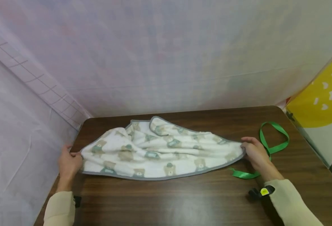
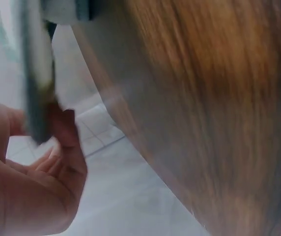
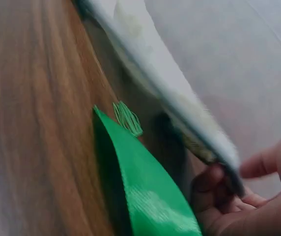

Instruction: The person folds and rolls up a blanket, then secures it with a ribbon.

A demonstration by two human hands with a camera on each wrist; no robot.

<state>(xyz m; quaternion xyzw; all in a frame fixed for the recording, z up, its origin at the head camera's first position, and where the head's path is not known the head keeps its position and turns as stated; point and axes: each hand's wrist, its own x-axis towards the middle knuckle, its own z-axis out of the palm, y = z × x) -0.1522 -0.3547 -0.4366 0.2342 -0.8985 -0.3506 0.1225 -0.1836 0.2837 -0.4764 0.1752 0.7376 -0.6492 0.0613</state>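
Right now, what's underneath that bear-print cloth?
The brown tabletop lies under the bear-print cloth, showing along its near edge; anything beneath the cloth's middle is covered, so I can't tell.

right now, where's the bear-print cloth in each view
Head: bear-print cloth across the middle, held at its ends by left grip and right grip.
Left wrist: a blurred strip of it, upper left.
Right wrist: slants from the top, left of centre, down to lower right.
Shared landmark: brown wooden table, visible in all three.
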